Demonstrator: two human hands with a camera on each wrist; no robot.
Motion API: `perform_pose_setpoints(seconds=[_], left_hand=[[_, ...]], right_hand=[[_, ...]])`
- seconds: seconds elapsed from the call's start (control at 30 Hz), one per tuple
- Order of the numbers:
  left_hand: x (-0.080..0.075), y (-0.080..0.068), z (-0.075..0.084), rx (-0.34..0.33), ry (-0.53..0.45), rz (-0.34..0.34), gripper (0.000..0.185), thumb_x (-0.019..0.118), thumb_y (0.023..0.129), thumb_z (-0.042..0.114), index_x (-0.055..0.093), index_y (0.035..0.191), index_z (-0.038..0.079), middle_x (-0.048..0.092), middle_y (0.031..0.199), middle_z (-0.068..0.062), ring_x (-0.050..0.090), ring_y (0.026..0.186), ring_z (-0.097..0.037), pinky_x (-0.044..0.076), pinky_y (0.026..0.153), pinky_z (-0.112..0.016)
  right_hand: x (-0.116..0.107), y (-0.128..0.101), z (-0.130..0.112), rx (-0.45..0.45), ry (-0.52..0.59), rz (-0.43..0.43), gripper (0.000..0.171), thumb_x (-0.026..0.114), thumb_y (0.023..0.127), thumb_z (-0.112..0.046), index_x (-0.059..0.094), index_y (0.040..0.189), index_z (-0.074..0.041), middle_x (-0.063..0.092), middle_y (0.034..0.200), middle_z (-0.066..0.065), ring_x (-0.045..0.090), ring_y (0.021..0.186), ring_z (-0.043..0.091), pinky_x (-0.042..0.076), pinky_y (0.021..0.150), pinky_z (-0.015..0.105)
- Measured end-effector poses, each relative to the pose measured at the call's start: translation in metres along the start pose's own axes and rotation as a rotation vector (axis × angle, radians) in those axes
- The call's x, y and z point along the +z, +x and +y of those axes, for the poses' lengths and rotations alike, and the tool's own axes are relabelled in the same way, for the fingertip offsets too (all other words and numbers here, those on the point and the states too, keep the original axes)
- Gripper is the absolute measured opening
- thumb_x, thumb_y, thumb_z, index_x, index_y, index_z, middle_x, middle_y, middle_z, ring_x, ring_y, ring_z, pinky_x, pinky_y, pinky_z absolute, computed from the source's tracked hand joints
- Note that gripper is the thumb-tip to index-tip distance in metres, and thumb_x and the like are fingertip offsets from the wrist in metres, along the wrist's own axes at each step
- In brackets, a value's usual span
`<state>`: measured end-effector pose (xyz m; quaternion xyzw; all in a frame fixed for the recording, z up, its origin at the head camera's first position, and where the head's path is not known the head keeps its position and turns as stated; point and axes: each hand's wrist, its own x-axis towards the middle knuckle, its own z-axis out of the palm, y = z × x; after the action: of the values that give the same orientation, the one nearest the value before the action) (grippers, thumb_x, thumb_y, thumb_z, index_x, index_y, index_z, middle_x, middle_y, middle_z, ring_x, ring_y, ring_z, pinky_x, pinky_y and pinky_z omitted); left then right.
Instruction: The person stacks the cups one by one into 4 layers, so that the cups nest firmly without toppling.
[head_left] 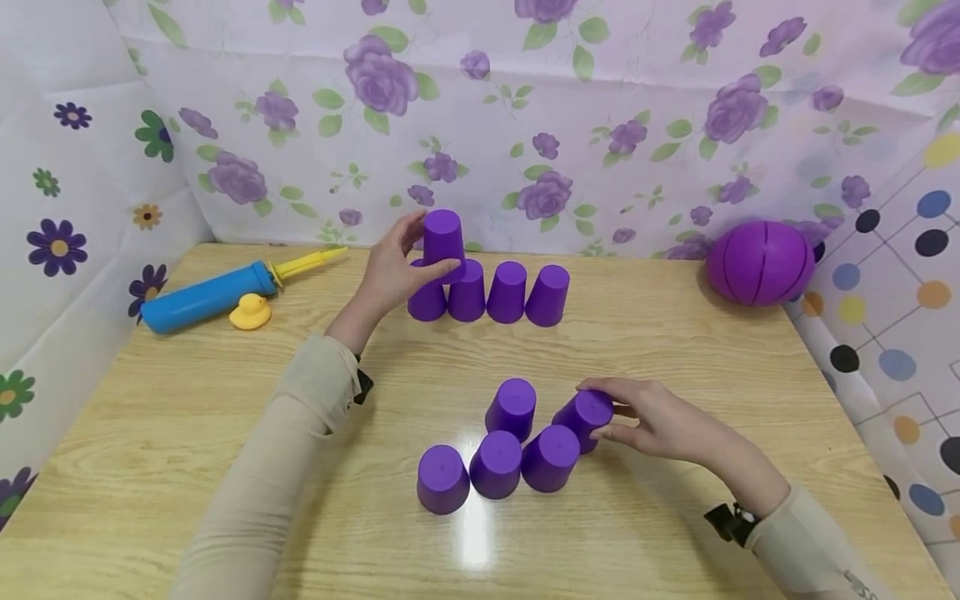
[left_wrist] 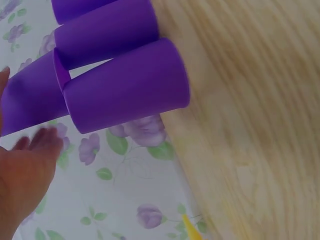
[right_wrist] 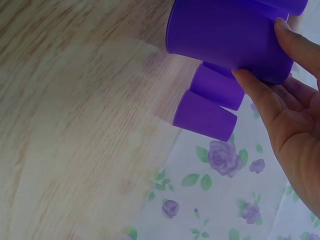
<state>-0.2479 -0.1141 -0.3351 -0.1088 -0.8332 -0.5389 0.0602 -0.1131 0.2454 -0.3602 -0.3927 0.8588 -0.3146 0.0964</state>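
Note:
Several purple cups stand upside down in a back row, among them the rightmost cup (head_left: 547, 296). A purple cup (head_left: 442, 237) is over the left end of that row, its mouth at the tops of the two leftmost cups. My left hand (head_left: 397, 268) holds this upper cup, thumb in front and fingers at its far side. Nearer me is a group of upturned cups, with one cup (head_left: 442, 479) at its left and another cup (head_left: 512, 410) behind. My right hand (head_left: 660, 422) grips the group's rightmost cup (right_wrist: 225, 40) between thumb and fingers.
A blue pump (head_left: 210, 297) with a yellow nozzle lies at the back left, beside a yellow rubber duck (head_left: 251, 312). At the back right sits a purple ball (head_left: 761, 263). Flowered cloth (head_left: 487, 125) hangs along the table's (head_left: 360, 517) back edge.

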Motion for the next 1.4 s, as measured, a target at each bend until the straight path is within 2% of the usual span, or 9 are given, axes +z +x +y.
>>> perform_pose_setpoints(seconds=[0.17, 0.3, 0.43, 0.57, 0.67, 0.73, 0.9, 1.03, 1.4], left_hand=[[-0.005, -0.023, 0.006, -0.029, 0.137, 0.013, 0.103, 0.075, 0.072, 0.052, 0.015, 0.150, 0.021, 0.022, 0.154, -0.001, 0.021, 0.141, -0.019, 0.023, 0.114, -0.043], [-0.009, -0.062, 0.014, 0.030, 0.163, -0.008, 0.089, 0.074, 0.076, 0.046, 0.027, 0.146, 0.017, 0.026, 0.151, -0.005, 0.022, 0.139, -0.024, 0.022, 0.113, -0.050], [-0.012, -0.119, 0.017, 0.107, 0.156, -0.147, 0.067, 0.074, 0.081, 0.033, 0.042, 0.136, 0.013, 0.036, 0.145, -0.009, 0.030, 0.136, -0.027, 0.025, 0.111, -0.052], [-0.007, -0.175, 0.019, 0.123, 0.138, -0.314, 0.063, 0.073, 0.079, 0.035, 0.047, 0.134, 0.019, 0.043, 0.141, -0.004, 0.038, 0.132, -0.024, 0.033, 0.108, -0.049], [0.002, -0.205, 0.022, 0.140, 0.139, -0.374, 0.067, 0.075, 0.076, 0.041, 0.047, 0.134, 0.022, 0.047, 0.138, 0.000, 0.042, 0.129, -0.022, 0.037, 0.105, -0.048], [0.008, -0.217, 0.025, 0.113, 0.111, -0.379, 0.071, 0.076, 0.074, 0.042, 0.045, 0.136, 0.025, 0.048, 0.138, 0.003, 0.042, 0.129, -0.020, 0.037, 0.106, -0.048], [0.020, -0.230, 0.034, -0.042, 0.025, -0.291, 0.076, 0.077, 0.073, 0.042, 0.038, 0.138, 0.036, 0.042, 0.141, 0.009, 0.035, 0.134, -0.021, 0.030, 0.108, -0.055], [0.024, -0.231, 0.036, -0.099, 0.025, -0.239, 0.073, 0.079, 0.072, 0.037, 0.042, 0.135, 0.037, 0.045, 0.139, 0.010, 0.036, 0.133, -0.019, 0.031, 0.108, -0.053], [0.028, -0.229, 0.031, -0.056, -0.093, -0.259, 0.051, 0.076, 0.079, 0.025, 0.055, 0.126, 0.022, 0.057, 0.127, 0.004, 0.047, 0.125, -0.016, 0.034, 0.108, -0.040]], right_hand=[[0.000, -0.002, 0.001, 0.008, 0.006, 0.017, 0.050, 0.070, 0.083, -0.008, 0.050, 0.128, 0.000, 0.062, 0.115, 0.011, 0.064, 0.101, 0.020, 0.056, 0.082, 0.030], [0.004, -0.007, 0.004, 0.006, -0.008, 0.068, 0.051, 0.070, 0.083, -0.011, 0.050, 0.129, 0.000, 0.061, 0.120, 0.014, 0.062, 0.105, 0.024, 0.054, 0.086, 0.030], [0.009, -0.010, 0.005, -0.006, -0.021, 0.100, 0.051, 0.069, 0.085, -0.015, 0.050, 0.130, -0.001, 0.059, 0.123, 0.015, 0.061, 0.108, 0.026, 0.053, 0.088, 0.031], [0.010, -0.011, 0.004, 0.016, -0.004, 0.093, 0.051, 0.067, 0.086, -0.018, 0.048, 0.132, -0.005, 0.057, 0.126, 0.013, 0.059, 0.111, 0.023, 0.052, 0.089, 0.031], [0.010, -0.012, 0.003, 0.036, -0.014, 0.071, 0.053, 0.067, 0.087, -0.019, 0.046, 0.135, -0.010, 0.055, 0.129, 0.009, 0.057, 0.112, 0.019, 0.052, 0.090, 0.031], [0.010, -0.012, 0.003, 0.044, -0.015, 0.055, 0.056, 0.067, 0.087, -0.019, 0.043, 0.137, -0.013, 0.053, 0.131, 0.008, 0.056, 0.113, 0.017, 0.051, 0.092, 0.031], [0.010, -0.012, 0.005, 0.062, 0.005, 0.031, 0.058, 0.064, 0.089, -0.018, 0.038, 0.142, -0.015, 0.048, 0.138, 0.009, 0.053, 0.118, 0.017, 0.048, 0.097, 0.035], [0.007, -0.012, 0.008, 0.049, -0.015, 0.025, 0.056, 0.060, 0.092, -0.020, 0.036, 0.143, -0.016, 0.050, 0.135, 0.006, 0.053, 0.118, 0.016, 0.046, 0.099, 0.037], [-0.027, -0.001, 0.003, -0.004, -0.141, 0.036, 0.060, 0.064, 0.089, -0.018, 0.037, 0.143, -0.020, 0.050, 0.135, -0.002, 0.051, 0.119, 0.014, 0.045, 0.099, 0.033]])
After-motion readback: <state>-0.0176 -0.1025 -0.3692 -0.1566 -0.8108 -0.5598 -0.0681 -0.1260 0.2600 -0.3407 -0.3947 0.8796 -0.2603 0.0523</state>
